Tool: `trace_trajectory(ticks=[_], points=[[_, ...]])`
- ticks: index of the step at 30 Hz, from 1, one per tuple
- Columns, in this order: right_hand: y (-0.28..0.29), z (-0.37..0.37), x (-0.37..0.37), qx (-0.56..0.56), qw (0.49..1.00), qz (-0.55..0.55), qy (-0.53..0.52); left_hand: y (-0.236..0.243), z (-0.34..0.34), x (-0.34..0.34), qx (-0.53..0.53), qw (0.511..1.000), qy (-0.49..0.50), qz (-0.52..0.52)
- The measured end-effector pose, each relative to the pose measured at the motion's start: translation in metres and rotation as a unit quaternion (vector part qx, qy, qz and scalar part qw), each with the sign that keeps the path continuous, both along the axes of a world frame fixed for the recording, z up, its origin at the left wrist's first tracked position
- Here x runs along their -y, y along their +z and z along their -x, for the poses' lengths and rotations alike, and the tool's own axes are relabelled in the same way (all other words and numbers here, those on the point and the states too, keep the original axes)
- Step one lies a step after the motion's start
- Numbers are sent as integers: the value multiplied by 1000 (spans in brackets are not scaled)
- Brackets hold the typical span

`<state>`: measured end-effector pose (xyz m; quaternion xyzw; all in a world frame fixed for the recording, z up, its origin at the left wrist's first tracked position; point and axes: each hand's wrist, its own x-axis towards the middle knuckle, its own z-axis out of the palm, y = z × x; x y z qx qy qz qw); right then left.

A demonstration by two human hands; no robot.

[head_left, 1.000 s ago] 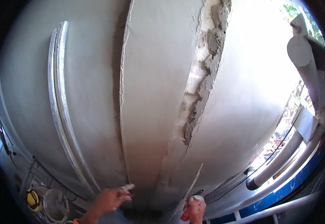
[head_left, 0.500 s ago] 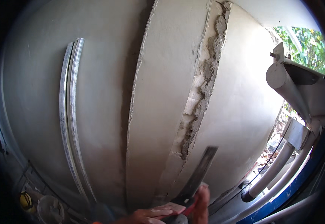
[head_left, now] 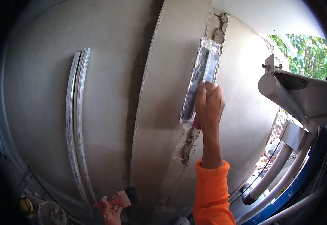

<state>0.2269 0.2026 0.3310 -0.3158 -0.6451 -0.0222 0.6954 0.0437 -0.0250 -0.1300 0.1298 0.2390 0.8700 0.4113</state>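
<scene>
Fingers, right (head_left: pixel 201 92): clamp trowel (head_left: pixel 196 80) over wall groove (head_left: pixel 188 144) beyond them | fingers, left (head_left: pixel 116 208): curl round red-handled paintbrush (head_left: pixel 123 198), bristles (head_left: pixel 134 195) to their right

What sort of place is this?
Probably a building site or a renovation: the plastered wall has a rough, unfinished strip, the right hand holds a plastering trowel over part of it, and the left hand holds a flat brush.

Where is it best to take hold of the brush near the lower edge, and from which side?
Probably by its slim red handle, coming from below, as the left hand does: the handle points left and the dark bristles face right, clear of the grip.
</scene>
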Motion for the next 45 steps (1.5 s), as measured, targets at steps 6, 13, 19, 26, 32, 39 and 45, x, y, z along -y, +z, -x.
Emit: trace_trajectory(ticks=[6, 13, 19, 26, 32, 39, 45], points=[[36, 20, -17, -4, 1000, -14, -27, -10, 13, 11, 0, 1000, 19, 8], [-31, 33, -6, 36, 999, 1, 21, -7, 11, 21, 21, 999, 33, 11], [-7, 25, -5, 9, 1000, -23, 19, -9, 18, 26, 37, 998, 46, -19], [8, 28, -20, 7, 1000, -17, 17, -6, 21, 22, 56, 996, 56, -42], [-30, 29, 14, 48, 997, -13, 52, -13, 21, 20, 48, 997, 27, -46], [54, 23, -14, 18, 999, -43, -17, -17, 27, 20, 46, 997, 2, -54], [-19, 41, 3, 82, 996, -6, 36, -3, 14, 24, 67, 997, 26, -40]])
